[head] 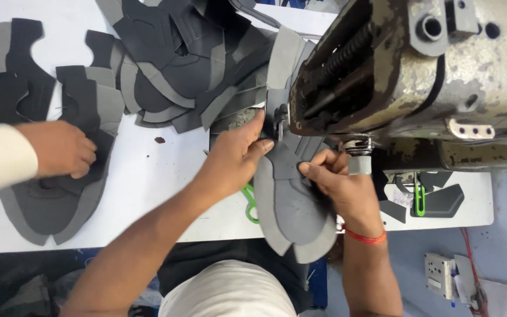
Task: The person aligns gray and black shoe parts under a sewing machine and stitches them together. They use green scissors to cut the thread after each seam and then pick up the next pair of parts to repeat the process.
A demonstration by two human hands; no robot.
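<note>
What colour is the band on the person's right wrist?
Orange-red. The wrist band shows clearly in the head view, just below the right hand.

Sewing machine head [418, 70] blocks the whole upper right, overhanging the grey shoe upper [291, 199]. Pile of cut pieces [189, 64] crowds the table's back edge. Co-worker's hand [60, 149] sits on the left stack [54, 205]. Bare white table [159, 194] between that stack and the left hand [233, 158] is open.
</note>
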